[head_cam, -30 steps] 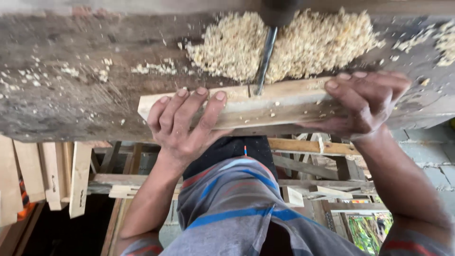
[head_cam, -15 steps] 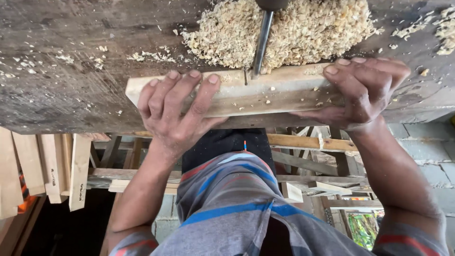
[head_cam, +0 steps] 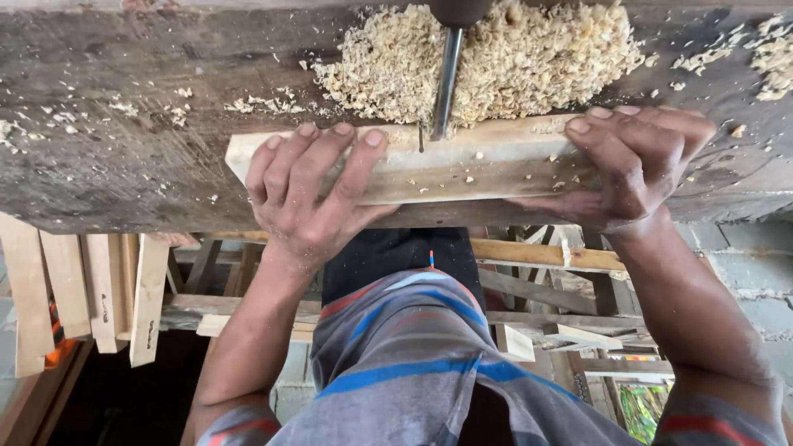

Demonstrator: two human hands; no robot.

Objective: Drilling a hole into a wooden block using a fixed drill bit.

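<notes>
Tabletop (head_cam: 124, 157): one thick, grey, weathered plank surface, scarred and dusted with pale chips. One big heap of wood shavings (head_cam: 512, 62) sits at 12 o'clock, with thinner scatter toward 10 and 2 o'clock. Below the tabletop's near edge: stacked timber offcuts and frame pieces (head_cam: 545, 256) at 5 o'clock, and roughly five pale slats (head_cam: 91, 293) leaning upright at 8 o'clock. Grey block wall (head_cam: 756, 272) at 4 o'clock.

One pale wooden block (head_cam: 462, 165) lies lengthwise along the tabletop's near edge, at centre. One steel drill bit (head_cam: 446, 83) comes down vertically from 12 o'clock and meets the block's far top edge, just beside the shavings.

Left hand (head_cam: 310, 194): palm down over the block's left end, four fingers (head_cam: 330, 161) spread flat across its top, thumb hooked under toward the near face; pressing and grasping the block. Right hand (head_cam: 636, 165): clamped over the block's right end, fingers curled over the top, thumb on the near face; grasping the block. Both forearms run down toward 6 o'clock. Person wears a grey shirt with blue and red stripes (head_cam: 413, 363).
</notes>
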